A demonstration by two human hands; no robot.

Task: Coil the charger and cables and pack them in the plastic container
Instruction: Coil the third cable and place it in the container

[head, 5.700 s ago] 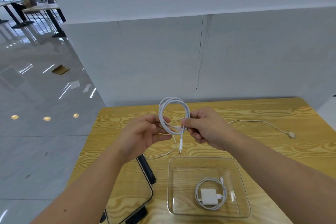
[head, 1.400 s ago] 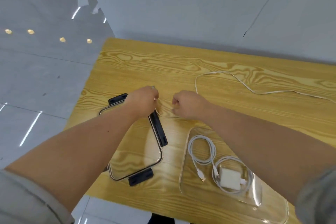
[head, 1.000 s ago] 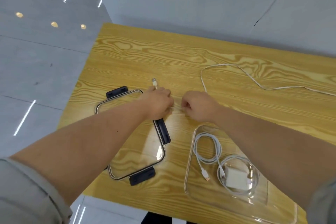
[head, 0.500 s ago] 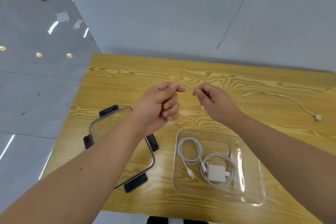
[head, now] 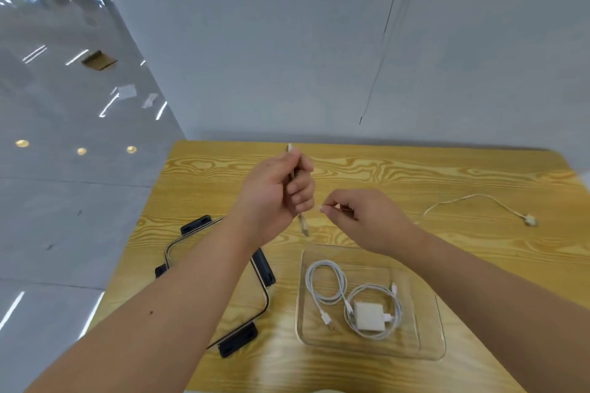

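My left hand (head: 276, 193) is raised above the table, closed around a thin white cable (head: 459, 201) whose plug end hangs below the fist. My right hand (head: 367, 220) pinches the same cable just to the right. The rest of that cable trails over the wooden table (head: 399, 175) to a connector (head: 530, 219) at the far right. The clear plastic container (head: 437, 348) sits near the front edge. Inside it lie a white charger (head: 368, 316) ringed by its coiled cable and a second coiled white cable (head: 325, 284).
The container's clear lid (head: 252, 325) with black clips lies on the table to the left of the container, under my left forearm. A grey partition wall (head: 319, 57) rises behind the table. Shiny floor falls away on the left.
Both hands have picked up the loose cable's end from beside the lid and lifted it. My left hand now grips it upright and the right hand has slid lower along it.
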